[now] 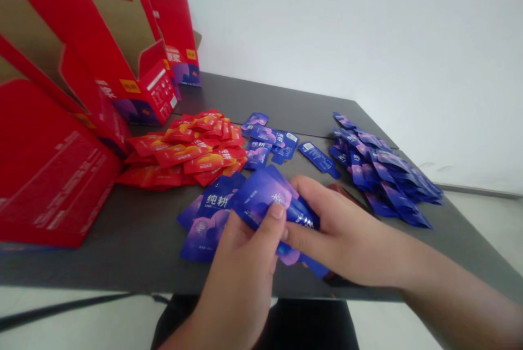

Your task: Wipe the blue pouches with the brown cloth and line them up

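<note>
My left hand (241, 263) and my right hand (343, 230) meet over the front edge of a dark grey table (134, 241). Together they grip a fanned stack of blue sachets (265, 197) with white print. The left thumb presses on the top sachet; the right fingers close on the stack's right side. A few more blue sachets (206, 219) lie flat just left of my hands. Behind them sits a heap of red sachets (188, 151).
Open red cardboard display boxes (102, 66) stand at the back left, one lying flat (49, 175) at the left edge. Loose blue sachets (269, 140) lie mid-table, and a long pile of blue sachets (384, 170) runs along the right. A white wall stands behind.
</note>
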Demonstrator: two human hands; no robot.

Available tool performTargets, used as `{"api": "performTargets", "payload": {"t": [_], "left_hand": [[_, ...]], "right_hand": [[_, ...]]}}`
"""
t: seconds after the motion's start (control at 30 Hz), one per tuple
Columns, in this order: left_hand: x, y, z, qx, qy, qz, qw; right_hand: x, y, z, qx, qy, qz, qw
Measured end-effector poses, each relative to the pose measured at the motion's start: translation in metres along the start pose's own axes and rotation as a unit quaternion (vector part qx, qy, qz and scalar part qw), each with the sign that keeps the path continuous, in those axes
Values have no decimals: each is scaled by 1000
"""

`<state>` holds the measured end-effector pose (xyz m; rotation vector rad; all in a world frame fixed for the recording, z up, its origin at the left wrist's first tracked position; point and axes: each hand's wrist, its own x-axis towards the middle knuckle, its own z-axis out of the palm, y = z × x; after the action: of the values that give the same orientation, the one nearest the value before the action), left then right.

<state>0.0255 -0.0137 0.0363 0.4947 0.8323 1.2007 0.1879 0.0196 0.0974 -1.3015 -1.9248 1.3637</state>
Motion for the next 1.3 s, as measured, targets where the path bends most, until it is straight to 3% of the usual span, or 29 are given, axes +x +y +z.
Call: {"api": "performTargets", "payload": {"t": [0.07,0.17,0.3,0.47,0.6,0.7,0.83,0.9,0.97,1.0,1.03,1.07,1.1,1.17,1.3], "left_hand": [[5,-3,1,-66,7,8,998],[12,-2,0,-126,-2,36,991],[14,1,3,-165,27,48,985],[12,5,7,-186,114,53,974],[10,3,8,-188,151,55,969],[8,-3,11,-198,117,58,971],[5,-13,14,-208,-4,38,977],[9,-15,13,-198,12,19,980],[15,-14,11,-200,74,3,977],[19,-13,10,-205,100,-6,974],[22,-12,9,-211,116,-10,971],[24,-11,7,-216,121,-12,969],[26,-10,6,-217,119,-16,969],[26,-9,4,-216,113,-26,969],[23,-10,2,-223,103,-38,969]], "right_hand": [[-5,7,2,19,-41,-39,998],[-7,25,5,145,-53,-41,987],[-9,50,16,266,25,-35,963],[-18,53,17,424,102,8,900],[-25,41,11,428,216,-5,878],[-28,37,19,413,268,-33,870],[-31,34,38,252,148,83,953],[-28,31,37,116,81,121,983],[-19,31,21,-49,94,82,991],[-11,34,7,-149,133,51,979],[0,38,-9,-259,193,22,946],[12,44,-26,-371,254,17,893],[27,52,-43,-462,270,38,844],[57,71,-73,-586,163,122,785],[99,94,-102,-617,87,157,766]]}}
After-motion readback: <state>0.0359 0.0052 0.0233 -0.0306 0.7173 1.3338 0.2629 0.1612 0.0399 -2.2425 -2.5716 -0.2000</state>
